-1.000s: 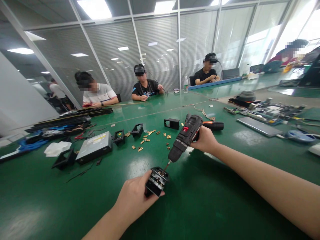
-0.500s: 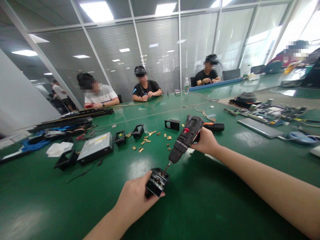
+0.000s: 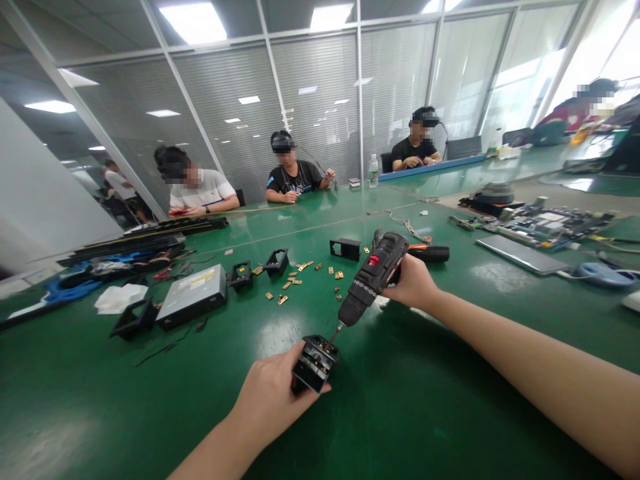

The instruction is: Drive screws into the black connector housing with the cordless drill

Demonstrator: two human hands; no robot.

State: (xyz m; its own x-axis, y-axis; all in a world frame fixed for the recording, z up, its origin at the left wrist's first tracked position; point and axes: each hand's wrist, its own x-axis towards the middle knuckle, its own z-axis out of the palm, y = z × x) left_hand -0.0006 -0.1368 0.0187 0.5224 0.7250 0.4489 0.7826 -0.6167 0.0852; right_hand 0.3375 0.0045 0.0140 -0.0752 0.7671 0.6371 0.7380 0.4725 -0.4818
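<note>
My left hand [image 3: 270, 400] is closed around a small black plastic socket part [image 3: 314, 363], holding it down on the green table [image 3: 400, 413]. My right hand [image 3: 413, 283] grips the handle of a black cordless electric screwdriver [image 3: 373, 277] with a red switch. The tool slants down to the left and its bit tip rests in the top of the black part. Beyond the tool, several small brass contacts [image 3: 290, 283] lie scattered on the table among three more black socket housings [image 3: 345, 249].
A grey optical drive [image 3: 191, 297] and a white cloth [image 3: 117, 298] lie at the left, with black rails and blue cables behind. Circuit boards [image 3: 545, 223] and a grey panel sit at the right. An orange-black tool [image 3: 430, 253] lies behind my right hand. Other people sit along the far side.
My hands, the screwdriver and the black part have stayed in place; the view shifted only slightly. A person across the table moved their hands.
</note>
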